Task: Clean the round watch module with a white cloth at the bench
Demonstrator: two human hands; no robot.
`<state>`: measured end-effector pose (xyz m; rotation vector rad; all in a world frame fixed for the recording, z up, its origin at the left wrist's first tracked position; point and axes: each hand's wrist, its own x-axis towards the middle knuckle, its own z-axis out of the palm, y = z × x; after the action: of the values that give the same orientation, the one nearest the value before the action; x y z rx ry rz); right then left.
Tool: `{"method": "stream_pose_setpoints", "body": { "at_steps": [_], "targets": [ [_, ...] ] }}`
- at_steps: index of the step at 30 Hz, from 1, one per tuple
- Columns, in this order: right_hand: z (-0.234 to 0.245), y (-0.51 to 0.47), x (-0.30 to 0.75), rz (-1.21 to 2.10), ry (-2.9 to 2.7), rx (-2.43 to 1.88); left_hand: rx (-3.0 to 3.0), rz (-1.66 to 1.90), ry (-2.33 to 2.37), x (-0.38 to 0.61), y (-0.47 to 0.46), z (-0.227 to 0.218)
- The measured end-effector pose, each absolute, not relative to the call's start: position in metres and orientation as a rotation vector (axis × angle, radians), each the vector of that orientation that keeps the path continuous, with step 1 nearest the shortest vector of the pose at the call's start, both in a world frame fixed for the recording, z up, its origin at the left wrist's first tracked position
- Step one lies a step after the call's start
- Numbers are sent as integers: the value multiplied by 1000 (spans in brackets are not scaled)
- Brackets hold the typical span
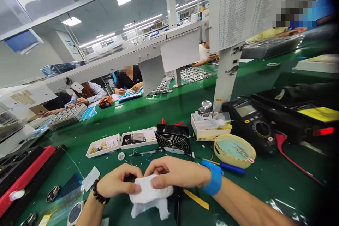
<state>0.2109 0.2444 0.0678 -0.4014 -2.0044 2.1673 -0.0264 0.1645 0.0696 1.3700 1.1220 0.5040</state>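
Observation:
A folded white wipe (150,192), paper or soft cloth, hangs between my two hands above the green bench, its lower ends dangling loose. My left hand (120,180), below a black bead bracelet, pinches its left side with thumb and fingers. On the other side my right hand (174,173) grips the upper right part, thumb on top; a blue strap (213,178) circles that wrist. Whether anything lies inside the folds is hidden. Below and left of my left hand are a round watch-like case (75,213) and a small metal case (53,194).
Beyond my hands stand a small black fan (173,139), white parts trays (103,145) and a round yellow-rimmed dish (234,152). A black multimeter (251,123) is at right. A blue-handled screwdriver (231,168) lies near my right wrist. Several people work across the bench.

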Motion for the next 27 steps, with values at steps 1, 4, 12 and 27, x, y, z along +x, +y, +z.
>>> {"method": "stream_pose_setpoints", "body": {
  "at_steps": [1, 4, 12, 27],
  "targets": [
    [67, 243, 210, 2151, -1994, -444, 1379, 501, 1122, -27, 164, 69],
    [63, 242, 208, 2064, -2053, -560, 1421, 554, 1137, -28, 165, 68],
    [60, 244, 206, 1850, -2043, -496, 1347, 783, 1163, -33, 168, 61],
    [59, 235, 205, 2005, -1743, -243, 1480, 644, 1174, -15, 168, 63]
  ]
}}
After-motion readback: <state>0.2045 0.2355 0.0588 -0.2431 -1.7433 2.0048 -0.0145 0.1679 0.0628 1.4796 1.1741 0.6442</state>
